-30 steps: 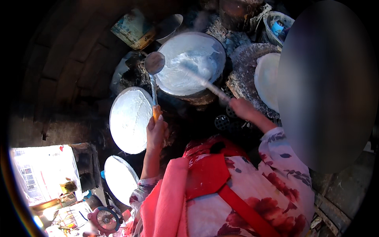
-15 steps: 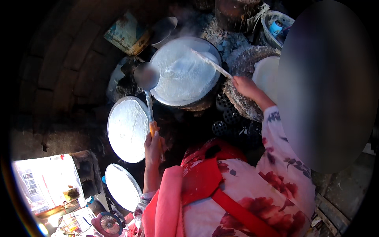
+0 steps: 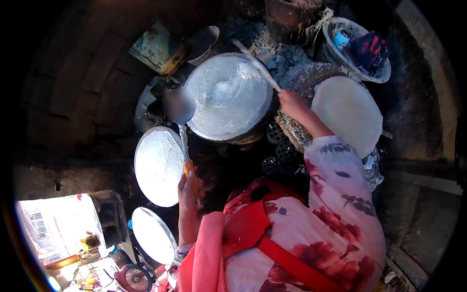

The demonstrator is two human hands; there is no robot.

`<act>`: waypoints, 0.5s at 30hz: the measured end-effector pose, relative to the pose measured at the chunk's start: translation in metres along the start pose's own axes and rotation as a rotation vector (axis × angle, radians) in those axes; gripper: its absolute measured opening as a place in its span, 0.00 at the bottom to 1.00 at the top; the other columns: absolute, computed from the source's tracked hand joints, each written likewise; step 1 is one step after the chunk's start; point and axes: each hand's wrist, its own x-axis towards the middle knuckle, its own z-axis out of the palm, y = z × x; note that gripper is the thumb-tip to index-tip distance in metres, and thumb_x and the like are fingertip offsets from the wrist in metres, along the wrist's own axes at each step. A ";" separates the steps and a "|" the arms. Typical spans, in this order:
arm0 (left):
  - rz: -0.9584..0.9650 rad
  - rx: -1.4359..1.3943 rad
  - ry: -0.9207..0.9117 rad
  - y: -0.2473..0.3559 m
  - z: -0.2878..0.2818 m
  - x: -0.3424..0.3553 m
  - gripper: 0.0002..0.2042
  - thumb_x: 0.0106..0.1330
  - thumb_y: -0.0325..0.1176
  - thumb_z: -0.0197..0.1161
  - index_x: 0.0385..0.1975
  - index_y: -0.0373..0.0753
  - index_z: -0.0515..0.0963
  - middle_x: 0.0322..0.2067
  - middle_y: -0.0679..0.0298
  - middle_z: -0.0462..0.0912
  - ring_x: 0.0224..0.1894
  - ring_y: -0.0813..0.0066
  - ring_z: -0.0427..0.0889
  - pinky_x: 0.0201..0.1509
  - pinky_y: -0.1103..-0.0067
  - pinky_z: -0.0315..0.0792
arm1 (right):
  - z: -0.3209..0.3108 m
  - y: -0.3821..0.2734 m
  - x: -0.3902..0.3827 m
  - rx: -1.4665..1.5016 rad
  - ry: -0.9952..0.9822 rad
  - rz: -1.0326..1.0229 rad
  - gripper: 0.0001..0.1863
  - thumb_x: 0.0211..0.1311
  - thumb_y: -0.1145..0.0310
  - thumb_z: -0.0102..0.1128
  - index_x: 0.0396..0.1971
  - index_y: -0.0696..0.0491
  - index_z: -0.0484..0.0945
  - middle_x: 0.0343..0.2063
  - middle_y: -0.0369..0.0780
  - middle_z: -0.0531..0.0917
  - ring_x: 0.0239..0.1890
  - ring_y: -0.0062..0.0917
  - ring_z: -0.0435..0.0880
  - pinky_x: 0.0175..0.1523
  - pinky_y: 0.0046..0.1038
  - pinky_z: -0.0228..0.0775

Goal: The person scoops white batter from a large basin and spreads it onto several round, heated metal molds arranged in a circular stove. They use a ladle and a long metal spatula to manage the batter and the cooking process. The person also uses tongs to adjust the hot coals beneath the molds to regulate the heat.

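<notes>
A wide round pot [image 3: 228, 104] with a wet white layer across its top stands ahead of me. My left hand [image 3: 189, 187] is closed around the orange handle of a ladle [image 3: 184, 138], whose blurred round bowl sits at the pot's left rim. In my right hand [image 3: 294, 104] is a thin pale stick [image 3: 258, 65], its tip held over the pot's far right edge. Just left of the ladle lies a round vessel of smooth white stuff [image 3: 158, 165]. A pale round disc [image 3: 348, 114] lies beyond my right forearm.
A stained bucket [image 3: 156, 47] and a grey pail [image 3: 203, 45] stand behind the pot. At the far right, a basin [image 3: 382, 73] holds a blue can and dark cloth. Several holed black cylinders [image 3: 272, 165] lie below the pot; a small fan [image 3: 135, 278] is lower left.
The stick has swung up and away from the white surface toward the far rim. My left hand and ladle stay nearly in place. The disc and basin at right now show more fully.
</notes>
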 end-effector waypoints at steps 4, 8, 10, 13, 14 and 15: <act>-0.059 -0.065 -0.102 0.009 0.011 0.004 0.20 0.70 0.42 0.48 0.54 0.35 0.64 0.18 0.69 0.66 0.13 0.82 0.64 0.16 0.86 0.60 | 0.022 0.004 -0.034 -0.081 0.043 -0.012 0.10 0.58 0.68 0.46 0.31 0.57 0.75 0.24 0.49 0.81 0.32 0.45 0.82 0.36 0.45 0.72; -0.107 -0.139 -0.166 0.018 0.023 0.005 0.19 0.70 0.42 0.48 0.53 0.35 0.64 0.18 0.67 0.66 0.13 0.81 0.64 0.17 0.84 0.61 | 0.023 -0.042 -0.040 -0.183 -0.080 -0.258 0.09 0.52 0.73 0.47 0.31 0.60 0.74 0.24 0.52 0.81 0.30 0.45 0.82 0.36 0.43 0.73; -0.108 -0.127 -0.169 0.024 0.025 0.001 0.19 0.69 0.42 0.48 0.52 0.36 0.64 0.18 0.67 0.66 0.13 0.80 0.65 0.16 0.83 0.61 | 0.003 -0.042 -0.028 -0.118 -0.015 -0.139 0.10 0.53 0.71 0.48 0.28 0.59 0.77 0.25 0.51 0.81 0.31 0.45 0.82 0.37 0.43 0.73; -0.091 -0.084 -0.149 0.025 0.022 0.001 0.18 0.69 0.43 0.49 0.51 0.36 0.64 0.18 0.67 0.67 0.13 0.80 0.65 0.15 0.84 0.61 | -0.014 -0.012 0.000 -0.035 0.093 0.031 0.11 0.57 0.68 0.47 0.29 0.56 0.79 0.28 0.50 0.82 0.34 0.44 0.82 0.38 0.42 0.73; -0.090 -0.065 -0.156 0.026 0.021 0.004 0.18 0.69 0.43 0.49 0.50 0.36 0.64 0.18 0.67 0.67 0.12 0.80 0.66 0.14 0.84 0.61 | -0.009 -0.015 -0.004 -0.056 0.016 0.008 0.11 0.56 0.69 0.47 0.29 0.57 0.79 0.28 0.50 0.82 0.34 0.44 0.82 0.38 0.42 0.73; -0.089 -0.045 -0.163 0.027 0.019 0.008 0.18 0.69 0.43 0.49 0.50 0.35 0.65 0.18 0.67 0.68 0.12 0.80 0.66 0.13 0.84 0.60 | -0.001 -0.023 -0.009 -0.078 -0.060 -0.016 0.11 0.55 0.69 0.47 0.30 0.57 0.79 0.29 0.50 0.82 0.34 0.44 0.82 0.38 0.43 0.73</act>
